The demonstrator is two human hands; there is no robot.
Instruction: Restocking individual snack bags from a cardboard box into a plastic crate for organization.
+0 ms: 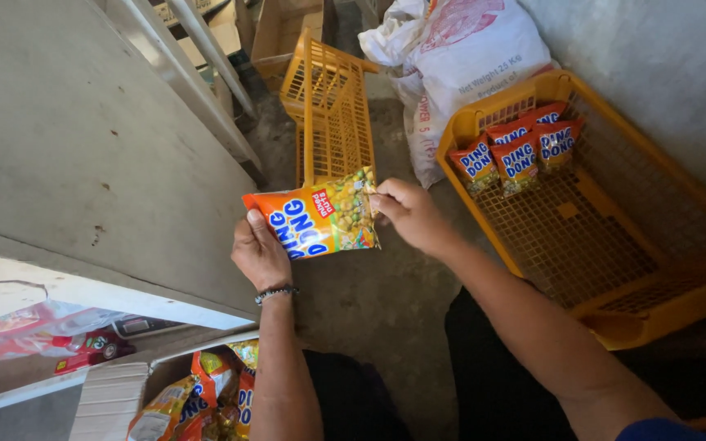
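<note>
Both hands on the orange snack packet (320,216), mid-air over the concrete floor (377,302). Left hand (259,251) clamps its lower corner, right hand (406,211) pinches the top edge. Best kept flat & taut w/ grip at edges. Yellow crate (700,204) sits nearby on the right.

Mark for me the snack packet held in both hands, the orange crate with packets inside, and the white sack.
snack packet (320,216), head view, middle of its printed front.
orange crate (594,237), head view, bare mesh floor.
white sack (459,57), head view, upper printed face.
</note>
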